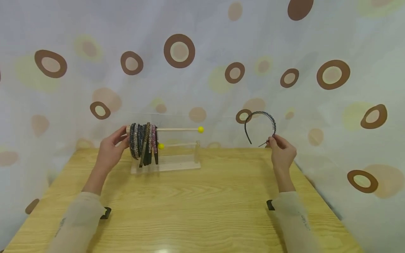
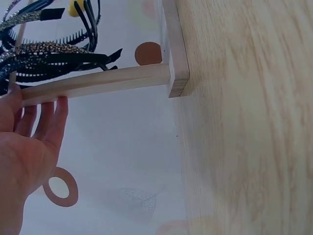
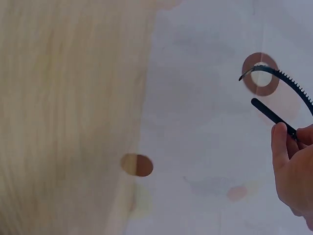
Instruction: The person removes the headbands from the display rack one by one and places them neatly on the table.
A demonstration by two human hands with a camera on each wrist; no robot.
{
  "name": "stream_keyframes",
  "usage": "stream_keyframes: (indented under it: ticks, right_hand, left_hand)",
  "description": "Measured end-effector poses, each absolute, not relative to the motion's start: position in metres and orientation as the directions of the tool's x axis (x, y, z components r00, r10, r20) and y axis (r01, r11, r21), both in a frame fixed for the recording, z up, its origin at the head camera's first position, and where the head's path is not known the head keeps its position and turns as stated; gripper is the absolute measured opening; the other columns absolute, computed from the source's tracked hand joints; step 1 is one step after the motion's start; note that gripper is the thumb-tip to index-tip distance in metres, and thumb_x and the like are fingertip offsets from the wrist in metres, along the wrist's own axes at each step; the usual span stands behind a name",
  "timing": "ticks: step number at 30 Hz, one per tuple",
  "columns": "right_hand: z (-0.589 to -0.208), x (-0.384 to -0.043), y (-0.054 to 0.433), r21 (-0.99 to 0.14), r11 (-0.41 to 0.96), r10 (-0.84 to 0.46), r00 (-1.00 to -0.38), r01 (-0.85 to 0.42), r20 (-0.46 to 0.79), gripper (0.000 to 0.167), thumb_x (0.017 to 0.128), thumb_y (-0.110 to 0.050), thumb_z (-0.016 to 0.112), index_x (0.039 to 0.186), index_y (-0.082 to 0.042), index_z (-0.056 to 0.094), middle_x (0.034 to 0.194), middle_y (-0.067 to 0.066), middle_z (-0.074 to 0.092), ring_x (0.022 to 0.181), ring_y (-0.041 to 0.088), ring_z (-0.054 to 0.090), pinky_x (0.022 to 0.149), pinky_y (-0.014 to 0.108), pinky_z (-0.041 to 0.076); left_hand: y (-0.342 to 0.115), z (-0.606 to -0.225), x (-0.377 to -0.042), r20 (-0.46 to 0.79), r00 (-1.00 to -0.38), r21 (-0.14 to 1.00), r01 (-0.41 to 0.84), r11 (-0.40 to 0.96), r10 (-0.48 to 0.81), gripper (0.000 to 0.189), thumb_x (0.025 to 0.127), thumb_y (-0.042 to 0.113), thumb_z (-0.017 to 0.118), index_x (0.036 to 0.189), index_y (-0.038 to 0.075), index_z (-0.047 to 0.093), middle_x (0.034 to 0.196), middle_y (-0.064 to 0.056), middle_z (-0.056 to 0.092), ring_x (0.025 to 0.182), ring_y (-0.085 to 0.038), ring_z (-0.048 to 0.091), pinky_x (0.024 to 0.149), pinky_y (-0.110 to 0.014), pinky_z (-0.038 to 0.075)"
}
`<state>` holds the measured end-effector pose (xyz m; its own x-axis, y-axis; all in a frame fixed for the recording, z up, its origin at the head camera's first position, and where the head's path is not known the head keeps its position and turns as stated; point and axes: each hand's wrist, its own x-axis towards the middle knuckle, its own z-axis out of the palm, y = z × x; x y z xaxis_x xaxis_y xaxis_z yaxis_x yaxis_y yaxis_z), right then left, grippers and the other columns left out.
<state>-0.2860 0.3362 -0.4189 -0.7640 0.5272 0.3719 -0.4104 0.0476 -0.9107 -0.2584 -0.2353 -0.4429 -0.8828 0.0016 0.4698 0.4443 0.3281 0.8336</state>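
Observation:
Near the top of a wooden stand's upright post [image 2: 117,77], my left hand [image 1: 109,149] holds on, fingers along one side of the wood. Several glittery headbands [image 1: 136,140] hang bunched on the stand's upper rod [image 1: 178,129], close to that hand. Off to the right, above the table, my right hand [image 1: 282,151] pinches one end of a black toothed headband [image 1: 260,112] between thumb and fingers. Its arch stands upright with the open side down. In the right wrist view, the flat black end [image 3: 269,112] sticks out past the fingertips.
The stand's pale base [image 1: 177,165] rests at the back of the wooden table [image 1: 202,211]. Yellow balls [image 1: 200,129] cap the rod ends; a second, lower rod sits behind. A patterned sheet [image 1: 209,42] rises behind the table and along its sides.

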Motion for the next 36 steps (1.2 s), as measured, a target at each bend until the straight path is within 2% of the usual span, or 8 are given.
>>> stream_keyframes:
  ticks: [6, 9, 12, 16, 22, 26, 33, 36]
  right_hand:
    - [-0.431, -0.289, 0.391, -0.976, -0.059, 0.419, -0.893, -0.211, 0.168, 0.019, 0.093, 0.004, 0.072, 0.112, 0.008, 0.073, 0.098, 0.014, 0.074, 0.082, 0.02, 0.075, 0.082, 0.031, 0.06]
    - [-0.436, -0.294, 0.411, -0.991, 0.069, 0.322, -0.937, -0.117, 0.133, 0.026, 0.097, 0.001, 0.068, 0.121, 0.013, 0.066, 0.099, 0.012, 0.073, 0.084, 0.019, 0.075, 0.083, 0.032, 0.06]
    - [-0.444, -0.298, 0.428, -0.964, 0.258, 0.238, -0.964, -0.057, 0.121, 0.035, 0.101, -0.002, 0.064, 0.128, 0.018, 0.058, 0.105, 0.018, 0.071, 0.087, 0.018, 0.074, 0.085, 0.033, 0.06]
    - [-0.455, -0.305, 0.444, -0.92, 0.391, 0.187, -0.979, -0.003, 0.083, 0.039, 0.104, -0.005, 0.058, 0.131, 0.022, 0.052, 0.116, 0.029, 0.065, 0.089, 0.016, 0.074, 0.087, 0.035, 0.059]
    - [-0.465, -0.318, 0.467, -0.906, 0.408, 0.174, -0.984, 0.113, -0.045, 0.046, 0.106, -0.007, 0.055, 0.138, 0.023, 0.044, 0.115, 0.026, 0.066, 0.089, 0.016, 0.073, 0.091, 0.04, 0.058]
    - [-0.467, -0.327, 0.479, -0.873, 0.469, 0.138, -0.987, 0.137, -0.081, 0.047, 0.106, -0.009, 0.055, 0.138, 0.024, 0.043, 0.113, 0.025, 0.068, 0.088, 0.015, 0.073, 0.089, 0.039, 0.06]
    - [-0.47, -0.339, 0.486, -0.785, 0.579, 0.193, -0.973, 0.218, -0.128, 0.042, 0.102, -0.012, 0.059, 0.127, 0.022, 0.057, 0.092, 0.014, 0.074, 0.078, 0.014, 0.072, 0.071, 0.022, 0.06]
    - [-0.473, -0.342, 0.487, -0.741, 0.611, 0.235, -0.958, 0.277, -0.165, 0.037, 0.098, -0.013, 0.062, 0.116, 0.019, 0.065, 0.081, 0.01, 0.074, 0.075, 0.016, 0.07, 0.07, 0.022, 0.056]
  left_hand:
    - [-0.238, -0.438, -0.256, 0.457, -0.889, 0.84, 0.424, 0.339, -0.02, 0.056, 0.106, 0.015, 0.059, 0.157, 0.003, 0.038, 0.152, -0.019, 0.046, 0.131, -0.04, 0.051, 0.086, -0.017, 0.055]
    - [-0.24, -0.437, -0.258, 0.471, -0.882, 0.828, 0.433, 0.356, -0.023, 0.056, 0.106, 0.017, 0.058, 0.157, 0.003, 0.038, 0.152, -0.019, 0.046, 0.131, -0.04, 0.051, 0.086, -0.016, 0.055]
    - [-0.241, -0.438, -0.261, 0.467, -0.884, 0.832, 0.433, 0.345, -0.018, 0.056, 0.106, 0.017, 0.058, 0.157, 0.002, 0.037, 0.152, -0.02, 0.046, 0.131, -0.041, 0.05, 0.087, -0.017, 0.055]
    - [-0.241, -0.442, -0.263, 0.446, -0.895, 0.847, 0.417, 0.329, -0.012, 0.057, 0.107, 0.015, 0.057, 0.157, 0.0, 0.035, 0.153, -0.021, 0.044, 0.132, -0.042, 0.048, 0.089, -0.018, 0.054]
    - [-0.233, -0.443, -0.264, 0.472, -0.882, 0.836, 0.446, 0.32, -0.002, 0.054, 0.106, 0.008, 0.056, 0.155, -0.005, 0.036, 0.151, -0.026, 0.044, 0.131, -0.045, 0.048, 0.087, -0.015, 0.054]
    - [-0.228, -0.438, -0.261, 0.482, -0.876, 0.829, 0.459, 0.321, 0.007, 0.053, 0.106, 0.005, 0.054, 0.154, -0.006, 0.036, 0.15, -0.028, 0.043, 0.13, -0.046, 0.049, 0.088, -0.014, 0.053]
    - [-0.233, -0.443, -0.267, 0.487, -0.873, 0.816, 0.462, 0.347, 0.016, 0.055, 0.108, 0.012, 0.054, 0.156, -0.005, 0.034, 0.151, -0.027, 0.043, 0.131, -0.045, 0.048, 0.093, -0.017, 0.052]
    - [-0.235, -0.446, -0.266, 0.496, -0.868, 0.807, 0.468, 0.361, 0.016, 0.054, 0.108, 0.013, 0.054, 0.155, -0.005, 0.036, 0.149, -0.027, 0.045, 0.13, -0.045, 0.049, 0.093, -0.016, 0.052]
